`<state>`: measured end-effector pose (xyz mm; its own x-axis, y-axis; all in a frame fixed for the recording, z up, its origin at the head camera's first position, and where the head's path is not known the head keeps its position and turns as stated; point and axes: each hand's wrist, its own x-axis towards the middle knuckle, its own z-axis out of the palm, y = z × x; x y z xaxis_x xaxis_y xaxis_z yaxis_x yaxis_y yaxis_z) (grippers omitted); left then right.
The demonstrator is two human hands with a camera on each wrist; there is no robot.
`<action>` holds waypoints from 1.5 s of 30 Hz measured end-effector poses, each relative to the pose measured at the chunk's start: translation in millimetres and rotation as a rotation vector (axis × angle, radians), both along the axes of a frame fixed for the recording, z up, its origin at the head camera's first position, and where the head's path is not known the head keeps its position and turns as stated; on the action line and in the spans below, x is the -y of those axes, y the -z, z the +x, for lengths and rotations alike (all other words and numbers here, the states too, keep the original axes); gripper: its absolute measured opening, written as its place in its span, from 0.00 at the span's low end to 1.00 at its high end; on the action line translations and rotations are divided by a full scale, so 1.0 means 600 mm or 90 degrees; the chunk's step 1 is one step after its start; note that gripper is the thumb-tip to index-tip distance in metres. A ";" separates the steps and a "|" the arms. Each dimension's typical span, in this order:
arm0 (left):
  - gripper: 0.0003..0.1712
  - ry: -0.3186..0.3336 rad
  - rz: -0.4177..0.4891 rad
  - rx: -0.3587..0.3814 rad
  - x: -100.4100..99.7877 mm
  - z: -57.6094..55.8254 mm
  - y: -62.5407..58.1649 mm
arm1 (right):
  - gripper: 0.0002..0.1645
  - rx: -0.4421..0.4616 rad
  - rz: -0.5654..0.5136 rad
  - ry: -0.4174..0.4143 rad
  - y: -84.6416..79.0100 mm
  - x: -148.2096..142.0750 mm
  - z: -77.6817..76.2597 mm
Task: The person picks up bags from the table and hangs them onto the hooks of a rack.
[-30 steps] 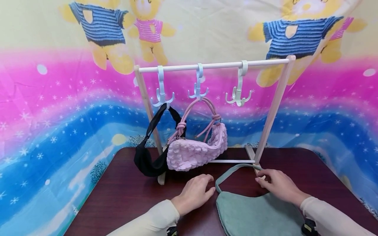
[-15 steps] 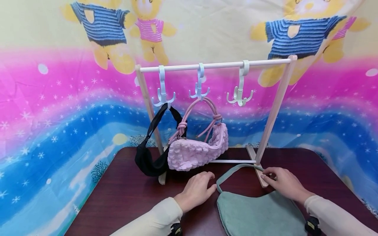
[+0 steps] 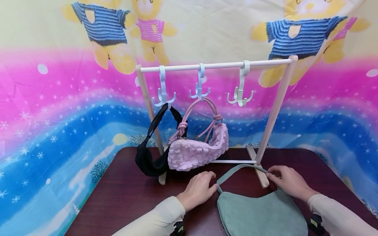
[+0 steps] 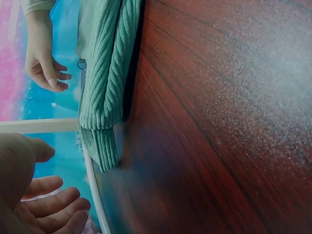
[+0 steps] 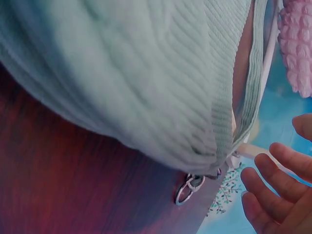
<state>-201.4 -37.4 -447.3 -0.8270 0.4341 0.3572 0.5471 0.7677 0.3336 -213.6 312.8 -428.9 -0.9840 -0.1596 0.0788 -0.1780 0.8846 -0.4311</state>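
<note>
Resting on the table (image 3: 127,196), the green bag (image 3: 262,214) lies to the right of the left fingers and nearer the person than the right fingertips. Its strap (image 3: 235,168) arches away across the space between both hands, one end just beside the left thumb, the other just beside the right fingertips. The left hand (image 3: 197,189) has its fingers loosely bent, next to one another, thumb held apart; in its wrist view a gap separates them from the strap. The right hand (image 3: 290,182) has its fingers bent and slightly spread; the head view leaves unclear whether they touch the strap, while the right wrist view shows them just clear of it. Metal rings (image 5: 184,191) stick out at the bag's corner, near the right fingers. Beyond both hands' fingers stands the rack (image 3: 273,111), one foot (image 3: 263,180) just past the right fingertips. Beyond the left fingers, the pink bag (image 3: 196,154) hangs from the middle hook (image 3: 199,88); further left, partly behind it, the black bag (image 3: 149,162) hangs from the left hook (image 3: 162,88). The right hook (image 3: 240,93) sits high above the gap between the two hands' fingertips. Farthest from the fingers is a backdrop (image 3: 73,124) with bears and snowflakes.
</note>
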 end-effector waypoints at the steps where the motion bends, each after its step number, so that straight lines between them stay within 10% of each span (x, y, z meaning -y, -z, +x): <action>1: 0.13 -0.001 0.002 0.003 0.000 -0.001 0.000 | 0.16 0.001 0.000 0.004 0.000 -0.002 0.000; 34: 0.13 -0.018 0.018 0.034 -0.016 -0.013 0.019 | 0.16 0.046 0.017 0.028 0.025 -0.043 -0.019; 45: 0.15 -0.042 0.055 0.131 -0.023 -0.018 0.025 | 0.14 0.050 0.011 0.019 0.036 -0.046 -0.021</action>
